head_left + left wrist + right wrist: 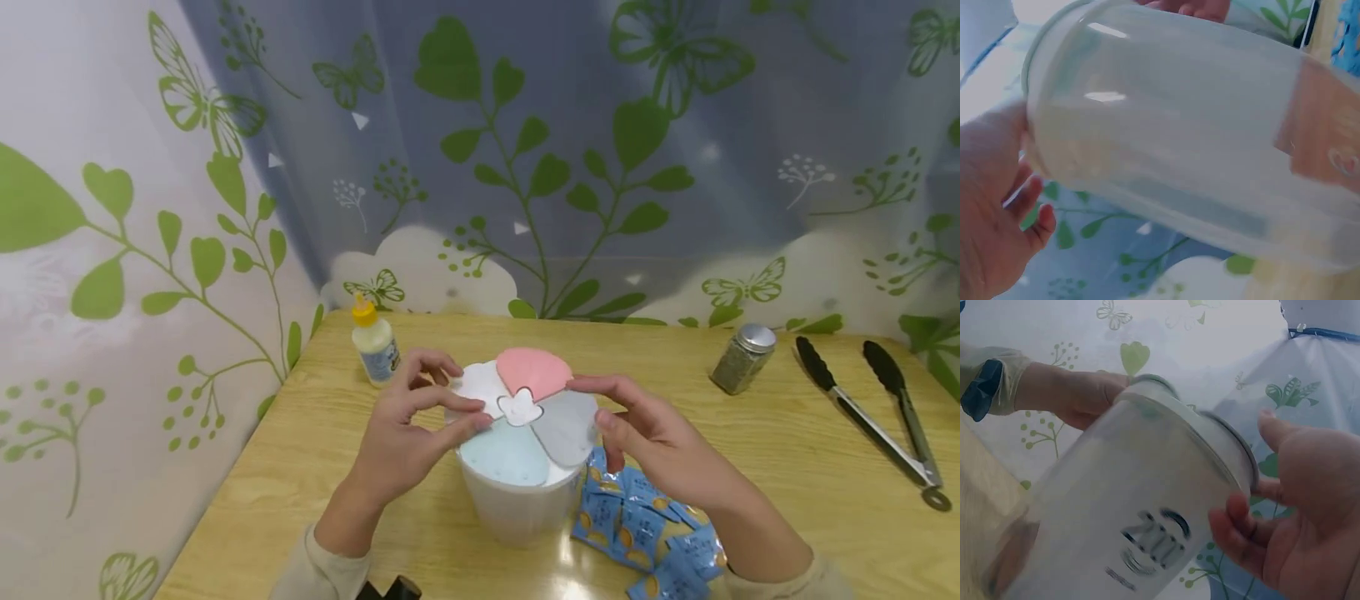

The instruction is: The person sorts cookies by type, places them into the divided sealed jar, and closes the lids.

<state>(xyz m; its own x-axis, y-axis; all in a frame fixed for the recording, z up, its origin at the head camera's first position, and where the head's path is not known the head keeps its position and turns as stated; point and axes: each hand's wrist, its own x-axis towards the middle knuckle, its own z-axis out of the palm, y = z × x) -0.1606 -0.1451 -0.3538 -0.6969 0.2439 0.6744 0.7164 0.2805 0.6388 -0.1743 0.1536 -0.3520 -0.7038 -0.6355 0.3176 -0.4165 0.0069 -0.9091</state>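
At mid-table, head view: a translucent white tub (517, 512) stands on the wooden table (292, 475), wearing a petal lid (522, 435).
Petal lid: pink segment (534, 371) far, grey segment (570, 427) right, pale blue segment (504, 457) near, white segment (478, 383) left, all around a flower-shaped centre piece (521, 408).
Left hand (408, 433): over the lid's left side, thumb and forefinger tips close together by the white and pale blue segments, another finger spread farther away; whether they pinch anything, I cannot tell.
Right hand (667, 446): at the lid's right side, forefinger reaching the edge beside the pink segment, thumb apart from it at the grey one.
Snack packets (641, 521): blue, piled just right of the tub.
Far left: squeeze bottle (377, 348), yellow-capped.
Far right: glass jar (742, 358) with a metal top; beyond it to the right, black-tipped tongs (873, 417), arms spread.
Backdrop: leaf-and-butterfly curtain (480, 192).
Tub, left wrist view: its side fills the middle; the left fingers are slightly bent and separated beside the rim. An orange-brown patch (1325, 125) shows towards the base.
Tub, right wrist view: dark, blurred print (1154, 540) on the wall; right fingers bent near the rim, thumb well apart.
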